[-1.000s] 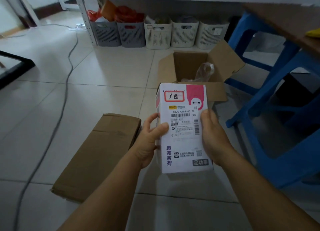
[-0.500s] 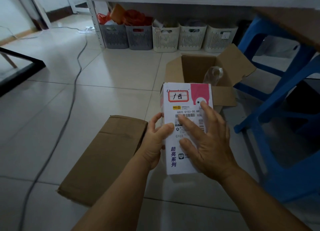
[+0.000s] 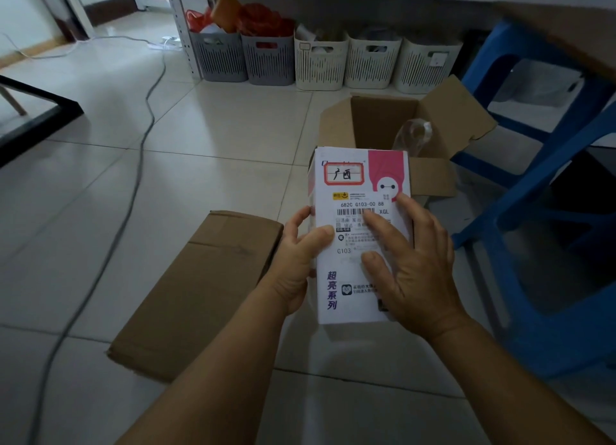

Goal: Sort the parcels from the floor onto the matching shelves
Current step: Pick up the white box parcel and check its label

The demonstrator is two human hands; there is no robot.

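Note:
A white and pink parcel box [image 3: 350, 191] with a red-framed handwritten label and a shipping label is held upright in front of me. My left hand [image 3: 300, 257] grips its left edge, thumb on the front. My right hand [image 3: 410, 264] lies flat over the front of the parcel with fingers spread across the shipping label. A closed brown cardboard parcel [image 3: 200, 291] lies on the floor to the left. The shelf unit [image 3: 181, 27] stands at the back with a row of grey and cream baskets [image 3: 320, 61] on the floor under it.
An open cardboard box [image 3: 383, 124] with clear plastic wrap inside stands behind the parcel. Blue plastic stools [image 3: 540, 231] are at the right. A grey cable [image 3: 133, 177] runs across the tiled floor at the left, beside a black-framed table edge [image 3: 40, 117].
My right hand has moved from the parcel's right edge onto its front face, fingers spread over the label. The view has shifted slightly down and back.

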